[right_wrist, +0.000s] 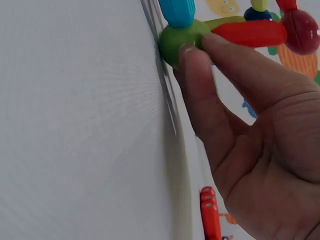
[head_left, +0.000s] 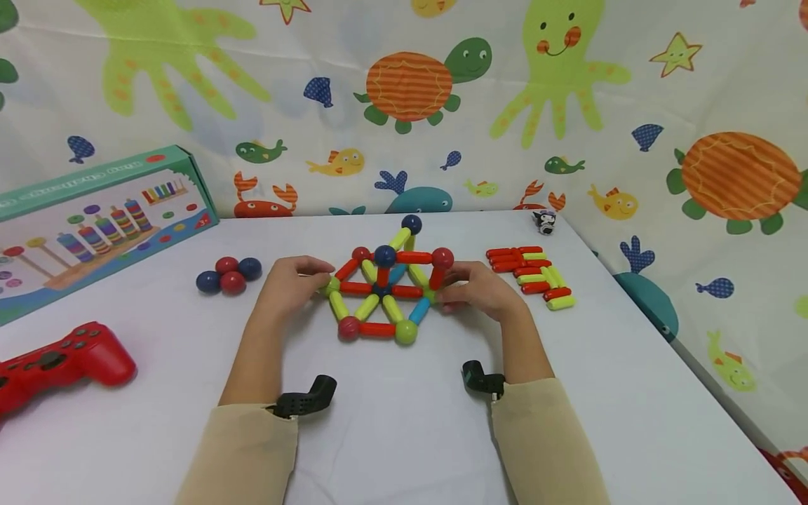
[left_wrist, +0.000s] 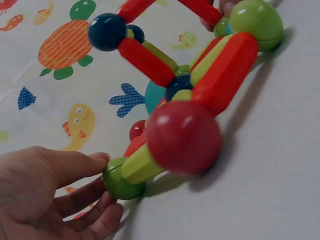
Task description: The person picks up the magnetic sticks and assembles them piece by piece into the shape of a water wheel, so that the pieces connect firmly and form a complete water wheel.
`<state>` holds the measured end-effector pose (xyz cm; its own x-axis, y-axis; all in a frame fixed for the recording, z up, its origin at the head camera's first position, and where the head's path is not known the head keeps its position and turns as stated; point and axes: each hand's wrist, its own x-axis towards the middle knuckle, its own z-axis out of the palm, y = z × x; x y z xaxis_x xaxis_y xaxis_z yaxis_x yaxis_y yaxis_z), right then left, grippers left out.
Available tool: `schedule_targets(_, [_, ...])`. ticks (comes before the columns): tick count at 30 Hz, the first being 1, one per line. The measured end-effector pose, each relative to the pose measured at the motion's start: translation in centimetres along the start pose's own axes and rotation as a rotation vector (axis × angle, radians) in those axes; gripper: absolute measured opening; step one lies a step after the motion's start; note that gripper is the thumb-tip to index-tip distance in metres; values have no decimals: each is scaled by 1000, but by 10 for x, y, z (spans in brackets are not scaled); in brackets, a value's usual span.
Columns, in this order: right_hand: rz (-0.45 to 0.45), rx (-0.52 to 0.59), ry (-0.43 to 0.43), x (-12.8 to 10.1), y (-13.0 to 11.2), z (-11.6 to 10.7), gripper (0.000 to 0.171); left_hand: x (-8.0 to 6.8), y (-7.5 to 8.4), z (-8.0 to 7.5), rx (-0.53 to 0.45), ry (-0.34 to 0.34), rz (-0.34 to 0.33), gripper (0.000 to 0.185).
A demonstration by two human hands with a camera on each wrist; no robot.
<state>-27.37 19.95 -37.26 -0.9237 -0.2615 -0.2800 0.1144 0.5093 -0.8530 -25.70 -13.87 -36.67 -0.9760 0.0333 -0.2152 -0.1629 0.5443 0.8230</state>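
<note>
Between the two hands stands a structure of magnetic rods and balls (head_left: pixel 381 288), with red, yellow-green and blue rods joined by red, green and dark blue balls. A dark blue ball (head_left: pixel 412 224) tops its raised back part. On its left side, my left hand (head_left: pixel 292 284) pinches a green ball (left_wrist: pixel 120 179) between thumb and fingers. The right hand (head_left: pixel 478 289) pinches another green ball (right_wrist: pixel 182 42) at the opposite corner, where a blue rod (right_wrist: pixel 178 12) and a red rod (right_wrist: pixel 250 33) meet. A red ball (left_wrist: pixel 184 137) at the front corner looms close in the left wrist view.
Loose red and yellow-green rods (head_left: pixel 530 273) lie right of the structure. Several red and blue balls (head_left: pixel 230 275) sit to its left. A toy box (head_left: pixel 107 224) and a red game controller (head_left: pixel 69 361) occupy the left side. A small figurine (head_left: pixel 544 221) stands at the back.
</note>
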Motion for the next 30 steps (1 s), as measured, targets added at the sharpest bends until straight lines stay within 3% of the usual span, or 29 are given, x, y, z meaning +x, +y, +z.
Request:
schedule_targets(7, [21, -5, 91, 2, -2, 7, 52, -2, -4, -9, 72, -109, 4, 39])
schedule_targets(12, [3, 39, 74, 1, -3, 5, 70, -1, -4, -8, 20, -206, -23, 38])
schedule_targets(14, [-12, 52, 67, 0, -4, 3, 73, 0, -3, -4, 4, -179, -28, 37])
schedule_targets(20, [10, -26, 7, -4, -6, -5, 50, 5, 1, 15, 11, 50, 33, 38])
schedule_targets(26, [15, -92, -122, -7, -7, -7, 36, 6, 1, 20, 11, 68, 55, 36])
schedule_targets(30, [-3, -108, -100, -8, -8, -7, 32, 2, 4, 18, 43, 75, 42, 33])
